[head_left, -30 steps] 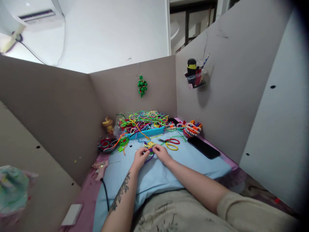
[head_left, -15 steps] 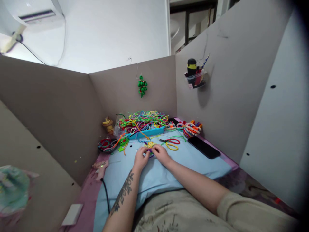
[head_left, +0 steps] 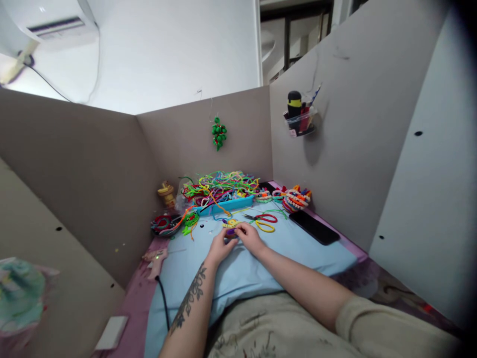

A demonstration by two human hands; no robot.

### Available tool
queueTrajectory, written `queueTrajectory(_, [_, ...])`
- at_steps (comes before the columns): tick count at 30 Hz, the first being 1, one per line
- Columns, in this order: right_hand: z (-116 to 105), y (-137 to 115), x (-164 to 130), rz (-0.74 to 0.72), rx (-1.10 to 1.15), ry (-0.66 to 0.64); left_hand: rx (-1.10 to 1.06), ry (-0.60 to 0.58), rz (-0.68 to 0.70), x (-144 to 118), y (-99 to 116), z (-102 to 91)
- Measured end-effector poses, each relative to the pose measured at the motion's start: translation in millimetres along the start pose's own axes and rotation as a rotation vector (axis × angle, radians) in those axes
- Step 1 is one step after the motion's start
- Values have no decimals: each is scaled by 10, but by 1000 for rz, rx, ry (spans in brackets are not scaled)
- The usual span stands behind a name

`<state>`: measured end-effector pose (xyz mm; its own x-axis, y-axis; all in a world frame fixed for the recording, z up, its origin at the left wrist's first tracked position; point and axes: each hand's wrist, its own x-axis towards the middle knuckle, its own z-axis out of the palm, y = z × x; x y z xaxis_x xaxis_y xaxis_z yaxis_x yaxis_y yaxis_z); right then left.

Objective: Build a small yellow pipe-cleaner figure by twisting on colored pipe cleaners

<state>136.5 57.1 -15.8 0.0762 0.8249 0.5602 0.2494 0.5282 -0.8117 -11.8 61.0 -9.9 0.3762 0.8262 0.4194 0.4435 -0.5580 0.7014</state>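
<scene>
My left hand [head_left: 219,246] and my right hand [head_left: 249,236] meet over a light blue pillow [head_left: 298,248], fingertips pinched together on a small purple pipe-cleaner piece [head_left: 231,232]. A yellow and blue coiled pipe-cleaner figure [head_left: 231,223] lies just beyond my fingers. Red and yellow handled scissors [head_left: 263,221] rest to the right of it. A blue tray [head_left: 228,204] heaped with many coloured pipe cleaners [head_left: 218,185] stands behind.
A black phone [head_left: 313,227] lies at the right by the grey partition. Finished coiled figures [head_left: 295,198] sit at the back right, a dark bowl [head_left: 164,224] and a green figure [head_left: 190,219] at the left. A pink glue gun [head_left: 154,259] with a black cord lies left of the pillow.
The purple loop that hung below my hands is now drawn up between my fingers. My left hand has shifted slightly right, closer to my right hand.
</scene>
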Motion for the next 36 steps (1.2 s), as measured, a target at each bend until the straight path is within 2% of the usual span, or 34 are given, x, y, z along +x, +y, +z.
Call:
queueTrajectory(4, [11, 37, -2, -6, 16, 8, 104, -104, -4, -18, -57, 36])
queueTrajectory(8, [14, 79, 3, -19, 11, 31, 188, -75, 20, 3, -74, 15])
queueTrajectory(15, [6, 128, 27, -18, -129, 52, 509, 250, -24, 18, 40, -86])
queueTrajectory(19, [30, 149, 25, -12, -228, -1, 603, 360, 5, -8, 105, -90])
queueTrajectory(26, [38, 164, 24, 12, -209, 1, 536, 359, 65, -1, 68, -75])
queueTrajectory(28, [26, 161, 30, 29, -167, 30, 495, 435, 74, -5, 76, -92])
queueTrajectory(31, [0, 149, 44, 59, -108, 92, 435, 615, 70, -27, 107, -121])
queueTrajectory(32, [-10, 144, 49, 69, -94, 111, 407, 595, 81, -36, 117, -122])
queueTrajectory(33, [-19, 138, 52, 78, -83, 127, 374, 509, 102, -43, 125, -115])
queueTrajectory(36, [-28, 118, 49, 89, -31, 139, 292, 81, 167, -48, 139, -53])
